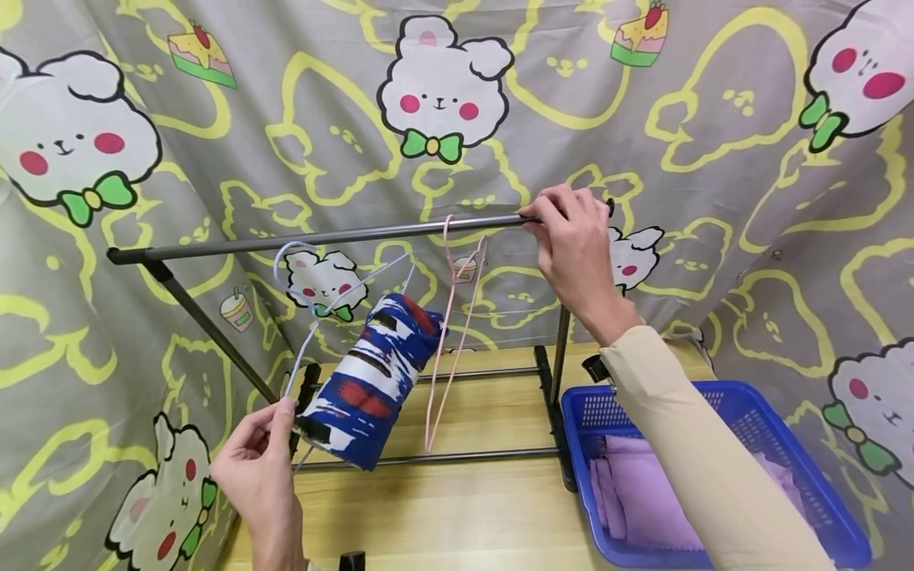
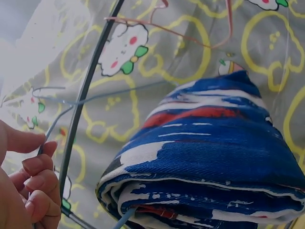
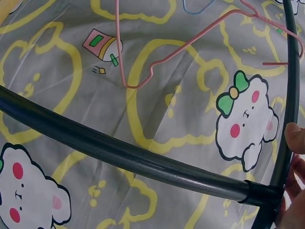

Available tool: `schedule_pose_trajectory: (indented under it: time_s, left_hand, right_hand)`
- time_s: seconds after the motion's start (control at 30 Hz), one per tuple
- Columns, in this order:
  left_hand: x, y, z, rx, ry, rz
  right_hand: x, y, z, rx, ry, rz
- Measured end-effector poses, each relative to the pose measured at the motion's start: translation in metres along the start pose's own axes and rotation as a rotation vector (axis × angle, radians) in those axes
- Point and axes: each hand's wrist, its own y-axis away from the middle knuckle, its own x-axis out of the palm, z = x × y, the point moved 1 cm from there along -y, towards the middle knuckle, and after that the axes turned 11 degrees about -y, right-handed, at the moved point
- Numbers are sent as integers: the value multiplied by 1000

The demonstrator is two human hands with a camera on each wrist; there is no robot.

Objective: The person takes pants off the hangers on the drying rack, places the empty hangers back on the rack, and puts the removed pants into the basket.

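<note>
My left hand [image 1: 260,468] pinches the side wire of a light blue hanger [image 1: 303,349] between thumb and fingers. Over that hanger's lower bar hangs a folded blue, white and red patterned cloth [image 1: 371,381], its layered open edge showing in the left wrist view [image 2: 205,143]. The hanger's hook is at the dark rail [image 1: 343,235] of the rack; whether it bears on the rail, I cannot tell. Near the rail's right end, my right hand [image 1: 574,242] grips the bar with curled fingers. Between the hands, an empty pink hanger [image 1: 450,297] hangs by its hook.
A blue plastic basket [image 1: 600,523] holding folded lilac cloth [image 1: 646,492] stands on the wooden tabletop [image 1: 471,515], right of the rack. The rack's low crossbars [image 1: 485,456] run above the table. Behind and on both sides hangs a grey curtain [image 1: 557,151] with cartoon prints.
</note>
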Motion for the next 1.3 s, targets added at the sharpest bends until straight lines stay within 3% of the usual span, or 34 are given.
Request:
schedule_pose_trajectory:
  time_s: [0.23,0.43,0.87,1.3]
  left_hand:
    - [-18,4,13,-31,-55,-46]
    - [-29,9,24,-78,-115,-45]
    - [-49,18,41,-112,-238,23]
    - [-57,20,44,-114,-360,109]
  right_hand:
    - [3,-4,3,-9,-1,5]
    - [3,-6,5,-7,-4,13]
    - [1,-11,6,-16,-15,19]
    - [-9,1,3,-4,-38,58]
